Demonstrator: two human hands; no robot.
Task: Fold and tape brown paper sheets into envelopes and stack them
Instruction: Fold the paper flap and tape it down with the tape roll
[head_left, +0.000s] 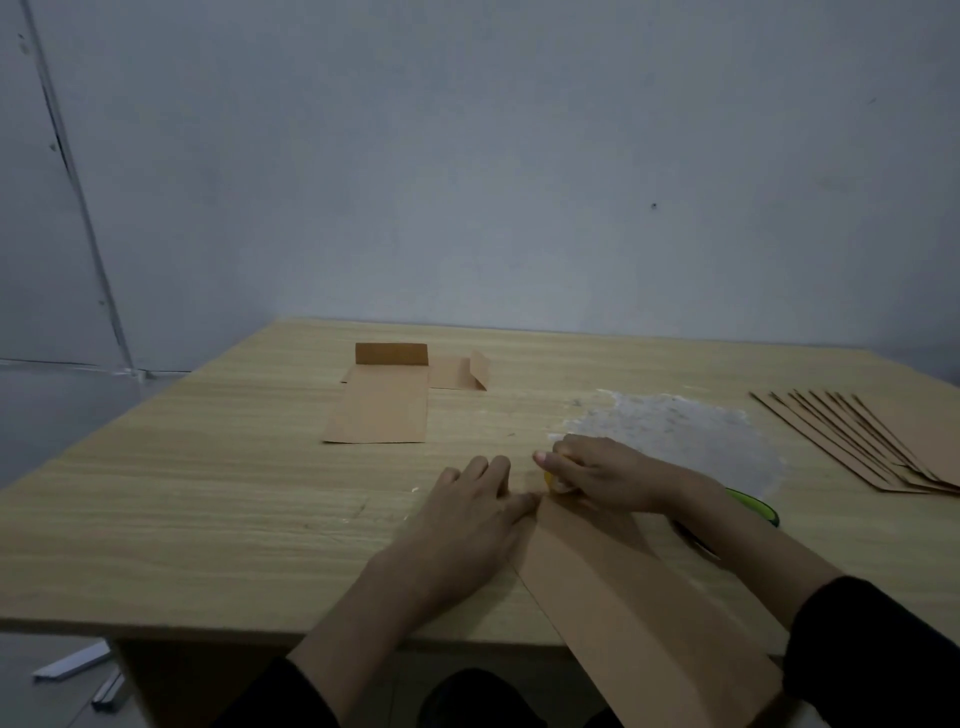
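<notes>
A long folded brown paper sheet (618, 587) lies on the wooden table (208, 499), running from the hands toward the near right edge. My left hand (467, 514) lies flat with straight fingers, pressing the sheet's far left corner. My right hand (597, 473) grips a small yellow object (551, 480) at the sheet's far end; what it is cannot be told. A finished brown envelope (382, 410) with its flap standing up lies at the back, a second folded piece (460, 371) just behind it on the right.
A fanned row of several flat brown sheets (872, 441) lies at the right edge. A whitish smeared patch (691, 431) covers the table behind my right hand. A green and black tool (756, 506) shows under my right forearm. Grey wall behind; metal strips (78, 670) on the floor.
</notes>
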